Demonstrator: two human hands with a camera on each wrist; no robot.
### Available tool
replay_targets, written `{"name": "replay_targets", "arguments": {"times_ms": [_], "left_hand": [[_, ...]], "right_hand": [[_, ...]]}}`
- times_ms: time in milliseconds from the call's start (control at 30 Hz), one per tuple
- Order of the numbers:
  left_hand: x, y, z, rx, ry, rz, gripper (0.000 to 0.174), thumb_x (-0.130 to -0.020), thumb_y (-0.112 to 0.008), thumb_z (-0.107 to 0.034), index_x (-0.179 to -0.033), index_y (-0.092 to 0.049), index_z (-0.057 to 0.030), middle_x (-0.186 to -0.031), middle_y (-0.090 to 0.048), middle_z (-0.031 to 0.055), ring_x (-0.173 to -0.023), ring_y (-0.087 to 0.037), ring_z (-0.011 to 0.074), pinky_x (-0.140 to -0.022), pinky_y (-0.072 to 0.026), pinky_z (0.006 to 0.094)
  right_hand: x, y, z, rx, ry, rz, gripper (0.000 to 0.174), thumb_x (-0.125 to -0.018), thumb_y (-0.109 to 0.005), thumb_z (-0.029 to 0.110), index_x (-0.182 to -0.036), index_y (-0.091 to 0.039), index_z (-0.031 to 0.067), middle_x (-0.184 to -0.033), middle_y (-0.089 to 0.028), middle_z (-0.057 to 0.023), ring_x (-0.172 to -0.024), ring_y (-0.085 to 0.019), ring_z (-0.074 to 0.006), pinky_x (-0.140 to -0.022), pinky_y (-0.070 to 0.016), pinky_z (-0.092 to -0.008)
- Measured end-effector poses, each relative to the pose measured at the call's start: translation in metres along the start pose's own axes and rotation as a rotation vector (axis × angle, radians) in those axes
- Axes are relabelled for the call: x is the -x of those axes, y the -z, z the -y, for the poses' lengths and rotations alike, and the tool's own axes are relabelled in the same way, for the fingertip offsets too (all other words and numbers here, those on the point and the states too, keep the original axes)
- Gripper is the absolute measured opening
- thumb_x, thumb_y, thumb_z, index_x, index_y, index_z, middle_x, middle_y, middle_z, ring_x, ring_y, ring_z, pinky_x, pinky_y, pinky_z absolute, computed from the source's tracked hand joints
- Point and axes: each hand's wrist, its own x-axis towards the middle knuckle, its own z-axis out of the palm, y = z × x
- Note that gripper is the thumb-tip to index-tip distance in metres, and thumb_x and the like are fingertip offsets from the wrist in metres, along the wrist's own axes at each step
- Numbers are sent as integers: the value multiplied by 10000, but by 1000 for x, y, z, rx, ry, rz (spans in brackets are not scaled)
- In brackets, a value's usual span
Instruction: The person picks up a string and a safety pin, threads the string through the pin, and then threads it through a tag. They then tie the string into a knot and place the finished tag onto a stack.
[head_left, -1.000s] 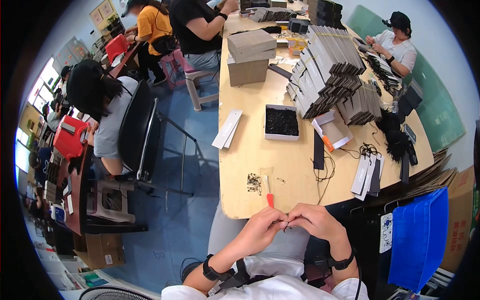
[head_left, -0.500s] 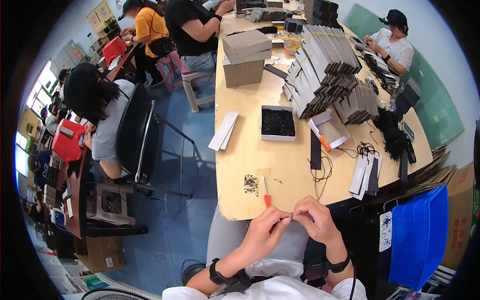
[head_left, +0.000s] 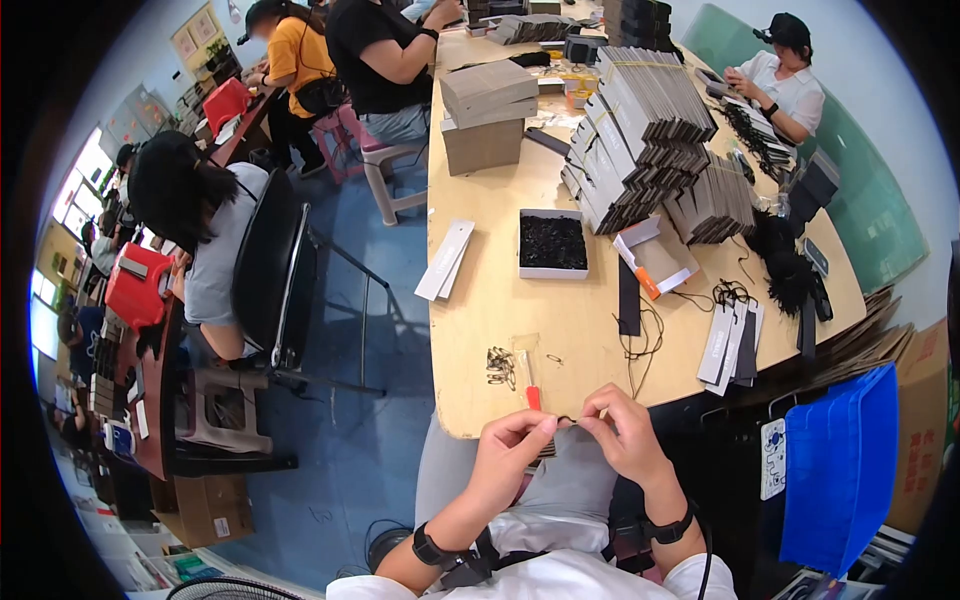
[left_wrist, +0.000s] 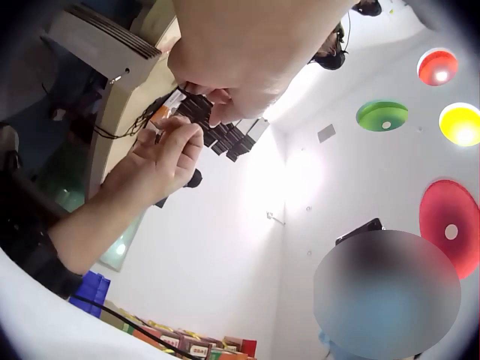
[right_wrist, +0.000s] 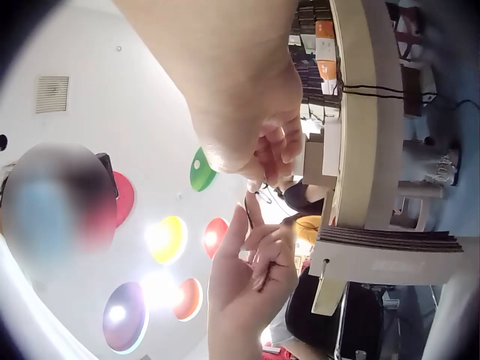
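Over the table's near edge, my left hand (head_left: pixel 508 445) and right hand (head_left: pixel 622 437) face each other, slightly apart. A short, thin black cord (head_left: pixel 567 419) spans the gap, pinched between thumb and forefinger at both ends. Right below the left fingers, a stack of grey hang tags (head_left: pixel 546 446) stands above my lap; the right wrist view shows these grey tags (right_wrist: pixel 390 247) edge-on with a punched hole. Just beyond the hands lie a red-handled tool (head_left: pixel 533 398), a small pile of dark safety pins (head_left: pixel 500 367) and one loose pin (head_left: pixel 554 358).
On the table (head_left: pixel 480 320) stand a white box of black cords (head_left: pixel 553 245), two loose tags (head_left: pixel 446 260), tall bundled tag stacks (head_left: pixel 640 140) and an open orange-and-white box (head_left: pixel 655 257). Strung tags (head_left: pixel 730 340) lie at right. A blue bin (head_left: pixel 840 470) stands beside me; other people sit around.
My hands have drawn apart from nearly touching, and the cord now shows between them. The stack of tags has come into sight below my left hand. The head view has shifted slightly.
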Motion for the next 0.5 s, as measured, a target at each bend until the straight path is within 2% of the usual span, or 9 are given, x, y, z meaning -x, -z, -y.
{"name": "replay_targets", "arguments": {"times_ms": [67,133,167,233,400,467,500], "left_hand": [[0,-2,0,76,70,-29,161,-858,-691,-79,-1003,-686,-12,-706,-528,-54,-643,-488,25,-550,-418,191],[-1,-1,11,-197,-222,-72,214,-829,-727,-101,-1026,-705,-22,-662,-481,-60,-611,-446,16,-528,-366,175],[1,0,13,-198,-217,-69,214,-829,-727,-101,-1026,-705,-22,-662,-481,-60,-611,-446,16,-528,-366,175],[3,3,13,-467,-284,-58,161,-792,-750,-58,-938,-718,2,-672,-474,-69,-577,-372,0,-505,-282,167],[1,3,16,-390,-195,10,166,-786,-749,-49,-938,-707,1,-674,-463,-68,-604,-383,-1,-524,-293,166],[2,3,16,-329,-160,25,167,-787,-744,-44,-941,-697,2,-682,-466,-68,-619,-391,-1,-539,-301,163],[3,4,15,-235,-90,67,160,-799,-729,-44,-946,-680,-2,-695,-472,-67,-625,-394,-1,-553,-310,161]], "right_hand": [[1,-3,2,-31,49,36,126,-824,-642,-4,-887,-533,11,-812,-558,-94,-661,-563,-196,-578,-448,-270],[1,-2,3,-29,61,42,129,-824,-642,-6,-891,-532,12,-822,-558,-94,-666,-564,-200,-586,-452,-275],[2,-2,4,-27,72,53,132,-825,-641,-7,-895,-531,14,-832,-558,-94,-671,-565,-204,-594,-456,-280],[2,-2,4,-68,81,52,126,-832,-635,-6,-901,-532,13,-845,-558,-97,-683,-570,-208,-600,-459,-282],[3,3,2,-179,49,132,87,-871,-604,2,-921,-533,4,-876,-564,-91,-715,-590,-185,-638,-481,-271],[6,4,4,-416,-175,181,61,-903,-581,20,-920,-531,-12,-881,-575,-73,-729,-596,-154,-675,-494,-258],[5,4,5,-417,-176,180,61,-903,-581,20,-920,-531,-12,-881,-575,-73,-729,-596,-154,-675,-494,-258]]}}
